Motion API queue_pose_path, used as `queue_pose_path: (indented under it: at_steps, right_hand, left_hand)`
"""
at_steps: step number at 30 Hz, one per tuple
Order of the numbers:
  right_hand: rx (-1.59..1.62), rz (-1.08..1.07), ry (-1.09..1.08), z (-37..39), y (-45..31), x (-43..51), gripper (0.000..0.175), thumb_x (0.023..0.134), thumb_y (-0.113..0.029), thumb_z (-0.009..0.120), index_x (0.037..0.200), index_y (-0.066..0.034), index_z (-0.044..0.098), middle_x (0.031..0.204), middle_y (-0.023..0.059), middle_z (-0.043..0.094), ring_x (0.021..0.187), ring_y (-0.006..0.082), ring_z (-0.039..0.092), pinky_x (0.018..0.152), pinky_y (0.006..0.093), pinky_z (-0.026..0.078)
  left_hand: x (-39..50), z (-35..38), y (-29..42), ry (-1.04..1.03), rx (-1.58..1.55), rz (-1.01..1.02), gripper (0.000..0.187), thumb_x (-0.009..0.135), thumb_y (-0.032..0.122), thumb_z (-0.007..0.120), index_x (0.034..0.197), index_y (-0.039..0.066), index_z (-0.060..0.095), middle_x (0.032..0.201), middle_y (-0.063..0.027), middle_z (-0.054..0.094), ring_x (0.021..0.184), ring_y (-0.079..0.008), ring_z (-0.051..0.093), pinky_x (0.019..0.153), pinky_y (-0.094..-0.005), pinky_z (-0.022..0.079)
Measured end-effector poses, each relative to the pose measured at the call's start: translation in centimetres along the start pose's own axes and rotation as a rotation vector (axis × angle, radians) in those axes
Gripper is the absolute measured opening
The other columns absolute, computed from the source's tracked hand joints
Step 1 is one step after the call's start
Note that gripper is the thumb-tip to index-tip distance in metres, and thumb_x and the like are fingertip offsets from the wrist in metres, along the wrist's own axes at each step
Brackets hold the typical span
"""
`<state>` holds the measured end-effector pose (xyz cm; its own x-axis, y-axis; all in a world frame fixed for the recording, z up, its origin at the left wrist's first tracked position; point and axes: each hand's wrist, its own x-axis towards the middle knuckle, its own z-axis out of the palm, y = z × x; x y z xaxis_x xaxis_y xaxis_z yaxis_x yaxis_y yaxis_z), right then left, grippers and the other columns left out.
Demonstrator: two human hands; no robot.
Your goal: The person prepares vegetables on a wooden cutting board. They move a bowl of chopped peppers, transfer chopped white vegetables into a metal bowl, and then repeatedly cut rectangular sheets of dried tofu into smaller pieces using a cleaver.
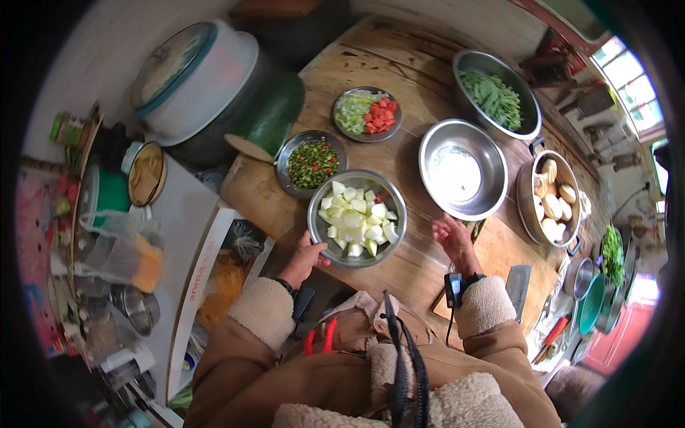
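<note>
My left hand (305,262) grips the near left rim of a steel bowl (318,241) heaped with pale, peeled vegetable chunks (353,216). A bit of red shows at that bowl's far right side. Holding nothing, my right hand (454,243) has its fingers loosely apart just below the near rim of a second steel bowl (489,166). Whether its fingertips touch that rim cannot be told. Light glares off the second bowl's inner bottom. Behind the chunks stands a metal plate of chopped green and red chillies (313,163); another plate holds sliced scallion (356,111) and diced red pieces (381,115).
A cleaver (518,289) lies on a wooden cutting board (495,251) at right. Beyond are a basin of leafy greens (492,99) and a handled pot of peeled tubers (556,206). A cut winter melon (273,115) and a large lidded pot (198,80) stand at left, near a white freezer (187,315).
</note>
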<state>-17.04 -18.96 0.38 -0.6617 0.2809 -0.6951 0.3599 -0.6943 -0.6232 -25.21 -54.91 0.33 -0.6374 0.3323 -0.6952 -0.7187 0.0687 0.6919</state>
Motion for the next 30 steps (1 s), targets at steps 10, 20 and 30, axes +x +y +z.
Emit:
queue_pose_path:
  at_steps: [10,20,30]
  right_hand:
    - [-0.445,0.152,-0.445,4.7,3.0,-1.4,0.035,0.085,-0.017,0.056,0.117,-0.0029,0.048,0.090,0.0040,0.061,0.070,0.0123,0.059,0.062,0.0244,0.050]
    - [-0.447,0.205,-0.663,6.5,2.2,-3.9,0.040,0.088,-0.013,0.052,0.125,-0.0031,0.041,0.101,0.0143,0.060,0.075,0.0164,0.060,0.063,0.0256,0.051]
    - [-0.425,0.150,-0.479,7.2,2.8,-3.9,0.037,0.088,-0.013,0.050,0.123,-0.0028,0.041,0.100,0.0157,0.060,0.076,0.0186,0.060,0.064,0.0279,0.051]
  left_hand:
    - [-3.6,0.9,-3.4,0.098,-0.152,0.070,0.035,0.078,0.005,0.052,0.112,0.010,0.043,0.084,-0.0057,0.057,0.059,-0.0138,0.057,0.046,-0.0246,0.048]
    - [-11.5,-2.7,-3.1,0.255,-0.283,0.111,0.034,0.078,0.007,0.053,0.110,0.011,0.043,0.082,-0.0052,0.058,0.061,-0.0140,0.057,0.049,-0.0258,0.048]
    - [-12.8,-14.5,1.6,0.421,-0.484,0.374,0.026,0.077,0.002,0.050,0.101,0.012,0.046,0.082,-0.0049,0.056,0.064,-0.0173,0.057,0.050,-0.0288,0.047]
